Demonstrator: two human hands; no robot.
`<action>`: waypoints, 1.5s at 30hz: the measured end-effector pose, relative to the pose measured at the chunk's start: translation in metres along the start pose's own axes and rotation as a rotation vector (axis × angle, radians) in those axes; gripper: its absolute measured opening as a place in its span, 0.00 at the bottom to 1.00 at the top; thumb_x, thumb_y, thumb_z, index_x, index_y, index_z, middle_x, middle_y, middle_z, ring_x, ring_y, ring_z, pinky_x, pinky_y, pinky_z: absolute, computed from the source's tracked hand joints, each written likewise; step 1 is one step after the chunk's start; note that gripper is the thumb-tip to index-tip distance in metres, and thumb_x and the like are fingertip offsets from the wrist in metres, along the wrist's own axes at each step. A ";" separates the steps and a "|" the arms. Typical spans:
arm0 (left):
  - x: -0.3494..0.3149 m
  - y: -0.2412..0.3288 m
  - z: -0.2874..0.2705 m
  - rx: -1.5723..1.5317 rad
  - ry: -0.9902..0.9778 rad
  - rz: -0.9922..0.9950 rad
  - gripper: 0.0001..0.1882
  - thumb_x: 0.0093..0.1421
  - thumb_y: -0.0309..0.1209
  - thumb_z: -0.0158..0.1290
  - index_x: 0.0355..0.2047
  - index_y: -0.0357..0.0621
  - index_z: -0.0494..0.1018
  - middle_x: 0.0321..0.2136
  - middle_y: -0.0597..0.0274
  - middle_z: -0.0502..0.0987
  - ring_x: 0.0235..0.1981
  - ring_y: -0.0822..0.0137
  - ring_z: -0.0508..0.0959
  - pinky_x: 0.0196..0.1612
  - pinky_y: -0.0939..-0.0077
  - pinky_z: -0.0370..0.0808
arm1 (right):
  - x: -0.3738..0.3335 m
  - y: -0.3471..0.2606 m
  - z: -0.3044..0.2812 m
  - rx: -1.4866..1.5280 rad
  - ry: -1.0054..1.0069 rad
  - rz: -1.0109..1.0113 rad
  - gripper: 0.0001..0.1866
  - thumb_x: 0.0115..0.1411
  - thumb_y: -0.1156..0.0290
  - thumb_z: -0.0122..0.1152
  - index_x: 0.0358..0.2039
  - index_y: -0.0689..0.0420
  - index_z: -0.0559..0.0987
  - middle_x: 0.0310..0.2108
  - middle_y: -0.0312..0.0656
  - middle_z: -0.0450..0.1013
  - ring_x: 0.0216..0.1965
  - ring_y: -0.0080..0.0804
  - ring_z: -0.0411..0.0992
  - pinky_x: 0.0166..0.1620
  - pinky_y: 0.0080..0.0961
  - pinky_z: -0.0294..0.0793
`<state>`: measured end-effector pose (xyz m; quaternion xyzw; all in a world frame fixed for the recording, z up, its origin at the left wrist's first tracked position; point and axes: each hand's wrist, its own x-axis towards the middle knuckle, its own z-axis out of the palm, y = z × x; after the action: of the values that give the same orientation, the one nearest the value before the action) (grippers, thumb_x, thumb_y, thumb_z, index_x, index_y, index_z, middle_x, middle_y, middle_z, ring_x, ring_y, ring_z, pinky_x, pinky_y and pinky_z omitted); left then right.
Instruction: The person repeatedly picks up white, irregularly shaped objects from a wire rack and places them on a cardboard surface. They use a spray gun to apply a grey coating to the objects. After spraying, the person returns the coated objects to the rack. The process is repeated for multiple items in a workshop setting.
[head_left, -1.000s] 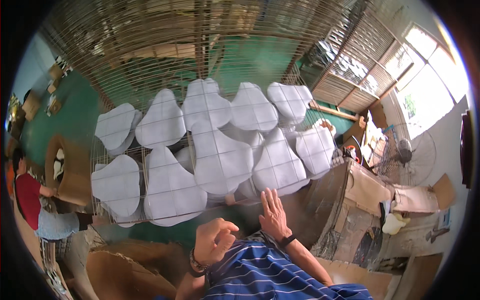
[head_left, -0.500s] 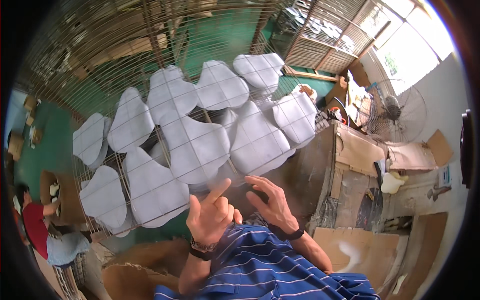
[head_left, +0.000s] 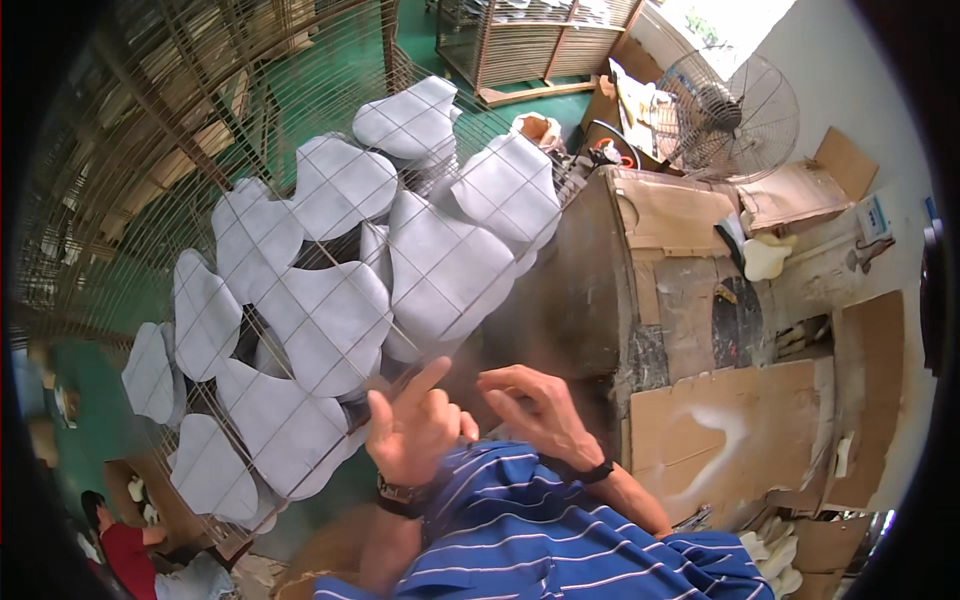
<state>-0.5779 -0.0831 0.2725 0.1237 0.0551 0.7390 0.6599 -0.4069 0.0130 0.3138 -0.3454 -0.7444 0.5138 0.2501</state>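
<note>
My left hand (head_left: 412, 432), a dark band and bracelet at its wrist, is held up in front of my body. Its forefinger and thumb are stretched out, the other fingers loosely curled, with nothing seen in them. To its right, my right hand (head_left: 540, 408) has bent fingers spread apart from the thumb and appears to hold nothing. Both are nearest to the near edge of a wire rack (head_left: 335, 462). Pale grey-white curved pads (head_left: 447, 270) lie in several groups on the rack's wire mesh, some overlapping.
At right stands a cardboard-covered bench (head_left: 735, 425) with a white smear. A wire-caged fan (head_left: 722, 108) stands beyond it. More wire racks (head_left: 540, 50) stand at the back. A co-worker in a red shirt (head_left: 130, 555) is at the lower left beside a cardboard box (head_left: 165, 500).
The view has swung to the right, so the rack and pads shift left and the bench shows more. My hands keep nearly the same pose.
</note>
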 end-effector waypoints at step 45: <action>0.067 -0.391 0.104 0.440 -0.740 -1.212 0.43 0.69 0.62 0.31 0.57 0.30 0.72 0.18 0.66 0.66 0.20 0.71 0.65 0.30 0.75 0.66 | -0.329 0.056 -0.192 0.869 1.201 0.112 0.10 0.69 0.71 0.56 0.39 0.63 0.82 0.27 0.35 0.76 0.26 0.18 0.72 0.30 0.16 0.73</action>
<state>-0.1815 0.0230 0.2844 0.4418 0.0343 0.1271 0.8874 -0.0434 -0.1141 0.3217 -0.4740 -0.1905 0.4967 0.7017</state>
